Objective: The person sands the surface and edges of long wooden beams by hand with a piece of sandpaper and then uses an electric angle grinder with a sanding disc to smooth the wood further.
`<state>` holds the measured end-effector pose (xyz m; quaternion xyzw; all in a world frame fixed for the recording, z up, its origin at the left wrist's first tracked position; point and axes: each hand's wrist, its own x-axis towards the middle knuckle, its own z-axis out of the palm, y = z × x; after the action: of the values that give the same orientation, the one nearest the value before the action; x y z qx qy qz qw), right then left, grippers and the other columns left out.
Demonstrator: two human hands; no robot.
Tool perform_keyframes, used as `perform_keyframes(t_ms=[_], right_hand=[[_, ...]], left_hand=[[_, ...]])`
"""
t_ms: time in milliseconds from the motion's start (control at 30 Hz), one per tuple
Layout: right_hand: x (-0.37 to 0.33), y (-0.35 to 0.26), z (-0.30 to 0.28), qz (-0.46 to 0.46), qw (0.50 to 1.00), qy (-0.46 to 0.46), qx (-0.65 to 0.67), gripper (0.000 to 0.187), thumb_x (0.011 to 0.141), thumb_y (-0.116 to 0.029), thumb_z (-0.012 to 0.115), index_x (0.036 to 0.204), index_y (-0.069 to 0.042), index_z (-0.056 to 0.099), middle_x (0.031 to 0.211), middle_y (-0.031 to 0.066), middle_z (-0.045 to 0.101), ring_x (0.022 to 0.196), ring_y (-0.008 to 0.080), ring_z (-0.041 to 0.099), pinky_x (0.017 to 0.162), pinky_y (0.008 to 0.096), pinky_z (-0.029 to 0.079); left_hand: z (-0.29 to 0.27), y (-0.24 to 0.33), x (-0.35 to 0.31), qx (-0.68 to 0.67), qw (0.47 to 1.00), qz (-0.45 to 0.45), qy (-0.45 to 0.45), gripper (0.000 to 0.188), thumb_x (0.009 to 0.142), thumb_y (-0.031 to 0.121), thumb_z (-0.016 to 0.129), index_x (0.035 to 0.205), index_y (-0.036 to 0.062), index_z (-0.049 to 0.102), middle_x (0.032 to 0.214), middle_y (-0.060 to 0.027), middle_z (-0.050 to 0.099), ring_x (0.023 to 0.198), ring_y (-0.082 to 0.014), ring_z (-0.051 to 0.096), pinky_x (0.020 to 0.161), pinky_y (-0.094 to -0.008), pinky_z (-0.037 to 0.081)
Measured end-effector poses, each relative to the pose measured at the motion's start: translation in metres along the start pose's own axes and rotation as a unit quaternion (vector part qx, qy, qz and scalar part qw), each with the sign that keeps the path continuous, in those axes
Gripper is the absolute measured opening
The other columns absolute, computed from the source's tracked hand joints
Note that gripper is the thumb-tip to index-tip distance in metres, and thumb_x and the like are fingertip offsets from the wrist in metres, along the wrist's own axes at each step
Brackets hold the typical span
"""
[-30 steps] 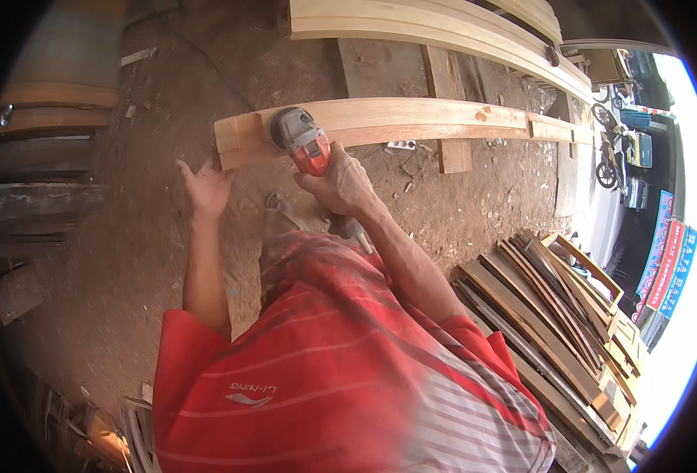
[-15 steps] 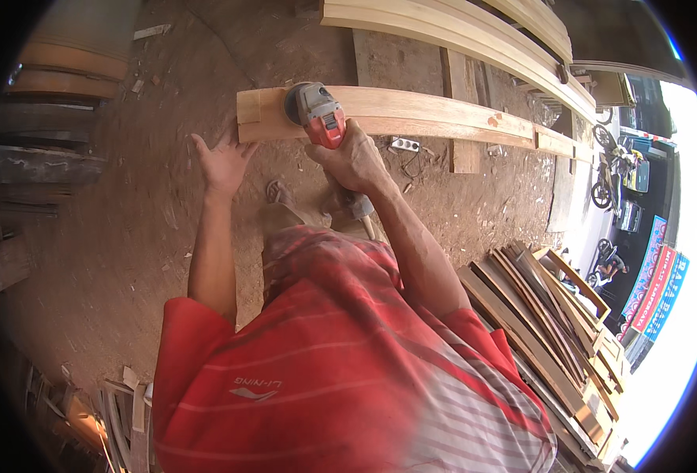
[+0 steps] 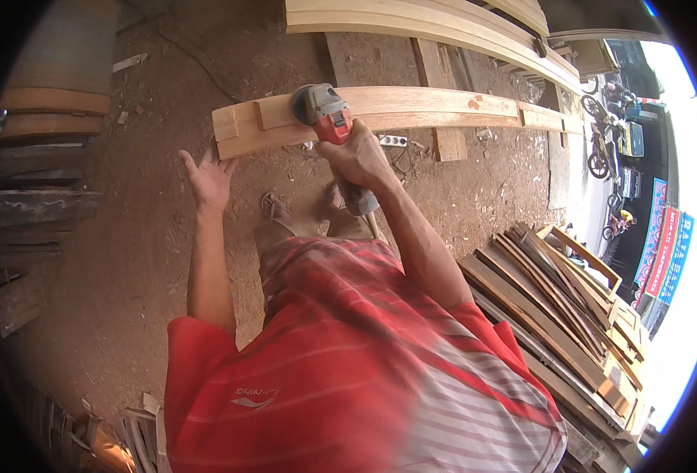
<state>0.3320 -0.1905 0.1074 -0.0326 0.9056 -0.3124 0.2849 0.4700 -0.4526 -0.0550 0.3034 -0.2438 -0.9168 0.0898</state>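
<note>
A red and grey angle grinder (image 3: pixel 329 117) is gripped in my right hand (image 3: pixel 358 156), with its round disc against the face of a long pale wooden beam (image 3: pixel 411 118). The disc sits just right of a stepped cut near the beam's left end. My left hand (image 3: pixel 210 180) is at that left end, fingers spread, the fingertips at the lower edge; how far they reach under the wood is hidden. The grinder's rear body and cord hang down toward my legs.
More planed beams (image 3: pixel 435 27) lie beyond, across flat boards (image 3: pixel 443 94). A white power strip (image 3: pixel 393 141) rests on the dirt floor behind the beam. Stacked planks (image 3: pixel 549 307) lean at the right, dark timber (image 3: pixel 37 193) at the left. Motorcycles (image 3: pixel 601 138) stand at the far right.
The beam's left end sits farther left and slightly lower in view, with my left hand beside it. The grinder has shifted rightward along the beam, away from its end, exposing the stepped cut.
</note>
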Motion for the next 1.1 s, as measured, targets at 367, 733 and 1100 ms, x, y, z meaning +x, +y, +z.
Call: perform_keyframes(t_ms=[367,733,1100], right_hand=[[0.015,0.101,-0.119,0.067,0.992,0.09,0.058,0.056,0.074,-0.036,0.077,0.102,0.012,0.07,0.09,0.0251,0.074,0.09,0.0323,0.075,0.082,0.0414,0.057],[0.096,0.272,-0.308,0.147,0.959,0.225,0.092,0.052,0.078,-0.044,0.08,0.096,0.004,0.073,0.081,0.0097,0.069,0.071,0.0195,0.066,0.064,0.0372,0.053],[0.101,0.282,-0.333,0.138,0.965,0.207,0.081,0.061,0.074,-0.045,0.077,0.101,0.01,0.075,0.092,0.0199,0.076,0.09,0.0285,0.074,0.08,0.0398,0.057]], left_hand=[[0.048,0.003,0.053,0.439,0.859,0.036,0.262,0.086,0.107,0.067,0.038,0.158,-0.0027,0.04,0.161,-0.0236,0.043,0.148,-0.037,0.044,0.121,-0.0466,0.037],[0.023,-0.006,0.074,0.512,0.805,0.1,0.284,0.087,0.108,0.067,0.031,0.158,-0.0039,0.041,0.161,-0.0261,0.045,0.146,-0.0396,0.047,0.121,-0.046,0.038],[0.031,0.001,0.072,0.595,0.696,0.058,0.398,0.103,0.102,0.08,0.028,0.139,-0.0105,0.061,0.138,-0.0285,0.065,0.131,-0.0413,0.061,0.112,-0.0471,0.044]])
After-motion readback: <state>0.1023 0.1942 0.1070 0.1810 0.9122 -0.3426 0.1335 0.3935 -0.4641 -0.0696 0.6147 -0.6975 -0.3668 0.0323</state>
